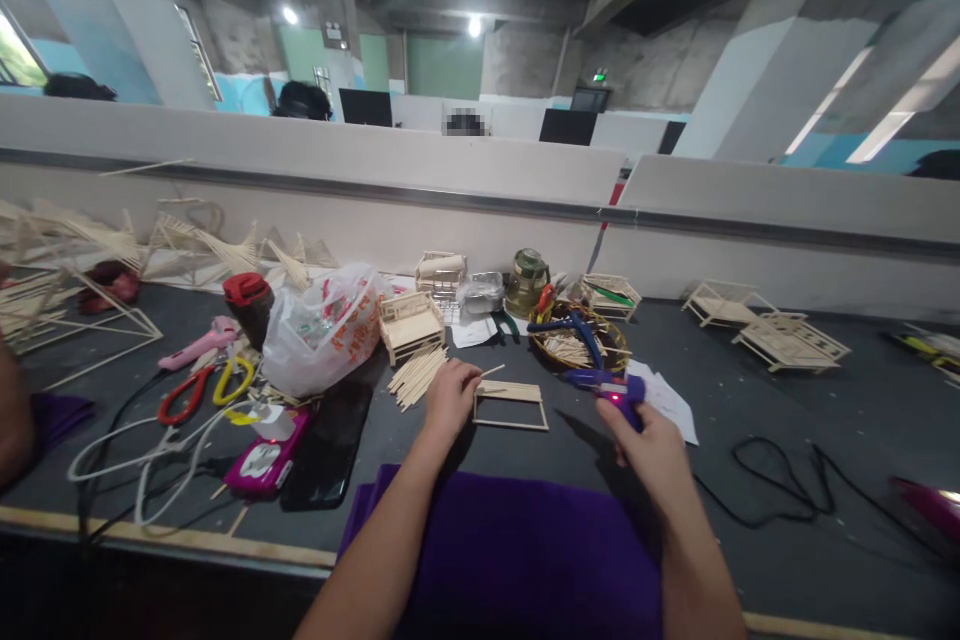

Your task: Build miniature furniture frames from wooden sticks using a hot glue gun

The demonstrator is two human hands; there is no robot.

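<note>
My right hand (pixel 649 440) is wrapped round a purple hot glue gun (pixel 634 388) with a small red light, its nozzle pointing left. Pinched in my left hand (pixel 452 400) is a thin wooden stick (pixel 492 371). Just under that stick lies a small rectangular frame of wooden sticks (pixel 517 427), with several slats along its far side. A pile of loose sticks (pixel 417 376) rests left of my left hand. Behind the glue gun stands a woven basket (pixel 619 345) holding sticks and a blue-handled tool (pixel 581 328).
Small wooden models (pixel 412 322) stand near the partition, with more (pixel 787 340) at right. On the left are a plastic bag (pixel 319 345), pink power strip (pixel 259 460), black phone (pixel 326 450), red-handled scissors (pixel 184 395) and cables. A purple cloth (pixel 532 550) covers the front edge.
</note>
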